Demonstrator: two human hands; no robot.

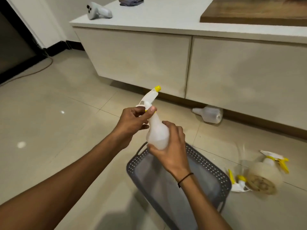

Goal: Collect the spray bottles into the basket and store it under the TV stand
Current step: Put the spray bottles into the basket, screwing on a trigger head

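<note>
I hold a translucent white spray bottle (156, 130) with a yellow nozzle above the floor. My right hand (171, 151) grips its body from below and my left hand (132, 122) pinches its neck under the trigger head. Directly beneath stands a grey perforated basket (214, 170) with nothing visible inside. A headless bottle (210, 114) lies on its side at the foot of the cream TV stand (141, 60). To the basket's right lie another spray bottle (267, 168) with a yellow trigger and a loose spray head (237, 183).
On the stand's white top rest a white controller (98, 10), a folded grey cloth (131, 1) and a wooden board (254, 12). A cable (38, 70) runs across the glossy tiled floor at the left, near a dark doorway.
</note>
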